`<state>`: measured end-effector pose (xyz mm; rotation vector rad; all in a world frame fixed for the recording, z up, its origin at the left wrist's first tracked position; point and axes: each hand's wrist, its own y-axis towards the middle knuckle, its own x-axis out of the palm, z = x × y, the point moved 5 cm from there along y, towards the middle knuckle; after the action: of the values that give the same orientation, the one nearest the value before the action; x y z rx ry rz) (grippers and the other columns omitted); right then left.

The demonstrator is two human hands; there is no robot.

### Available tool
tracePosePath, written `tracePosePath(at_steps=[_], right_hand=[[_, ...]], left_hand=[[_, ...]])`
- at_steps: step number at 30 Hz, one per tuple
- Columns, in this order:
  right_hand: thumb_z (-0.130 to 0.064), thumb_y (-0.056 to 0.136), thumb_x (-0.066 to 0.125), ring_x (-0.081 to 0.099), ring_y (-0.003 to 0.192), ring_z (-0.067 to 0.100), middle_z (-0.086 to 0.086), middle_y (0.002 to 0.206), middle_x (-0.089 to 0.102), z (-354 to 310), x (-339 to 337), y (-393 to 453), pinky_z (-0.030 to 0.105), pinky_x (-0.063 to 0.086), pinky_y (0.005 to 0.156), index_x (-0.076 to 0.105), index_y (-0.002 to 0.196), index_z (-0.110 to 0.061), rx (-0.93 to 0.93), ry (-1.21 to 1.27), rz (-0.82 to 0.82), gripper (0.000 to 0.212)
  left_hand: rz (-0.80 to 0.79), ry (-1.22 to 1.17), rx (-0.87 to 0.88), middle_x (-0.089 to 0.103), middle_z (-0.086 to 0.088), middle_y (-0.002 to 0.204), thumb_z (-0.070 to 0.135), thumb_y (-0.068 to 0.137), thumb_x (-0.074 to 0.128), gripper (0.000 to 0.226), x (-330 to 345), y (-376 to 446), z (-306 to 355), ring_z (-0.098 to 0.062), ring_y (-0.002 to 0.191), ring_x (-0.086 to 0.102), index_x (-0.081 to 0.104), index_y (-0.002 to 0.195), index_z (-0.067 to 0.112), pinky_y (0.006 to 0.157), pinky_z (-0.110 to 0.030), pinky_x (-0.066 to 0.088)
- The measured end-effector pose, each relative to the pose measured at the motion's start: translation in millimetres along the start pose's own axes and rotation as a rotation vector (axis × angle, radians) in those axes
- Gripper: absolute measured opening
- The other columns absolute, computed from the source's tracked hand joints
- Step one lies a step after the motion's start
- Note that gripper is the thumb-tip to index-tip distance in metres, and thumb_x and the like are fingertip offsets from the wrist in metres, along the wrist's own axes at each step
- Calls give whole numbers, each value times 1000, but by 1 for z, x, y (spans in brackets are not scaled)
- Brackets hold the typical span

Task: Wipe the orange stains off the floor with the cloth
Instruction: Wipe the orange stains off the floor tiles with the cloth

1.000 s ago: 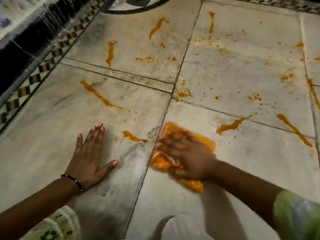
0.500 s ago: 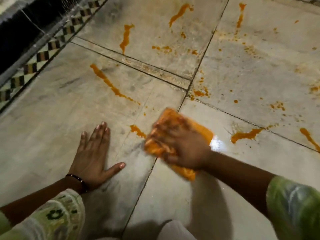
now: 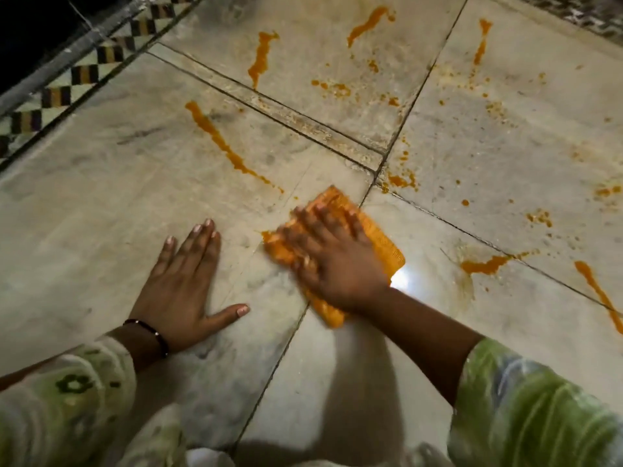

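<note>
At the centre of the frame, a person's right hand (image 3: 333, 261) presses down on an orange cloth (image 3: 377, 244), fingers spread and laid over the fabric, the fingertips slightly bent into its bunched left edge; the hand is blurred, so whether it grips the fabric or only presses it cannot be told. Cloth and hand sit across the dark joint where the pale marble slabs of the floor (image 3: 101, 197) meet. Just left of it, the left hand (image 3: 183, 288) lies flat on the stone, fingers straight and together, thumb stretched out to the right, holding nothing. A thin dark bracelet (image 3: 151, 332) circles that wrist, and green-and-white patterned sleeves (image 3: 526, 406) fill the lower corners.

Orange stains mark the slabs around the cloth. A long diagonal streak (image 3: 222, 146) runs from upper left down toward the cloth's top corner, ending just short of it. A shorter vertical smear (image 3: 261, 57) and a curved streak (image 3: 367, 23) lie further up the frame, with a narrow one (image 3: 482, 38) near the top right. Right of the cloth, well apart, a blot (image 3: 485, 264) sits beside a joint, and another streak (image 3: 598, 294) slants toward the right edge. Small splatters (image 3: 399, 178) cluster just above and right of the cloth. A checkered tile border (image 3: 84, 74) crosses the upper left corner.
</note>
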<state>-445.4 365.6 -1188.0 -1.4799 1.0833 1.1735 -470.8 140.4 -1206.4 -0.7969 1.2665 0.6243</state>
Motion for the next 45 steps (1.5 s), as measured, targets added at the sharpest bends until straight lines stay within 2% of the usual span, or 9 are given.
tracePosePath(at_steps=[7, 11, 14, 22, 26, 30, 34, 40, 45], right_hand=[[-55, 92, 30, 3, 146, 21, -1, 159, 14, -11, 11, -122, 50, 4, 115, 13, 149, -40, 494, 64, 139, 62], [-52, 91, 37, 15, 145, 27, 0, 157, 23, -90, 24, -105, 53, 9, 111, 25, 147, -40, 284, 84, 88, 58], [-51, 96, 29, 1, 147, 24, -4, 160, 8, -66, 13, -33, 51, -3, 114, 15, 149, -42, 128, 103, 55, 55], [-60, 93, 19, -6, 146, 12, -10, 159, 3, 51, 0, -69, 44, -4, 117, 2, 145, -53, 452, 112, 101, 55], [-51, 90, 33, 10, 145, 22, 3, 156, 23, 6, 10, -149, 51, 16, 110, 28, 147, -33, 591, 132, 82, 60], [-49, 92, 35, 9, 146, 27, 5, 155, 28, -82, 22, -124, 47, 10, 113, 31, 146, -35, 291, 81, 12, 55], [-53, 93, 34, 13, 146, 24, -3, 159, 19, -74, 11, -46, 48, 1, 115, 23, 148, -42, -29, 52, -13, 56], [-63, 92, 21, 0, 147, 16, -10, 160, 7, 29, -1, -46, 46, -2, 117, 13, 148, -48, 316, 31, 53, 59], [-51, 94, 28, 19, 144, 26, -1, 156, 19, -30, 19, -130, 48, 15, 111, 24, 148, -38, 427, 49, 64, 55]], left_hand=[[-25, -1, 60, 8, -16, 159, 84, 78, 19, 110, -4, -1, -5, -28, 146, 10, 15, 149, 1, 118, -40, 0], [-8, -6, 56, 11, -18, 158, 83, 79, 20, 109, -3, -1, -2, -30, 146, 12, 17, 149, 0, 117, -46, 5], [2, -13, 78, 9, -17, 158, 82, 79, 20, 108, 0, 0, -5, -29, 146, 11, 16, 149, 1, 118, -46, 6], [-5, -33, 30, 11, -17, 158, 83, 77, 24, 110, -1, -3, -9, -30, 145, 13, 15, 149, 0, 117, -45, 5], [-43, -58, 41, 14, -19, 157, 83, 78, 22, 111, -7, 0, -5, -31, 145, 15, 20, 147, -3, 116, -51, 12], [-47, -53, 62, 15, -21, 157, 83, 78, 19, 111, -6, 0, -6, -31, 145, 14, 22, 146, -4, 116, -52, 12], [8, -68, 85, 19, -21, 155, 77, 83, 20, 103, -3, 0, -9, -18, 146, -1, 25, 146, -4, 118, -42, 3], [46, -80, 47, 14, -17, 158, 80, 80, 21, 106, -4, -3, -9, -14, 146, -5, 21, 148, -1, 118, -40, 1], [41, -71, 36, 13, -18, 158, 80, 79, 24, 108, -5, -2, -7, -26, 146, 11, 19, 148, -2, 118, -45, 6]])
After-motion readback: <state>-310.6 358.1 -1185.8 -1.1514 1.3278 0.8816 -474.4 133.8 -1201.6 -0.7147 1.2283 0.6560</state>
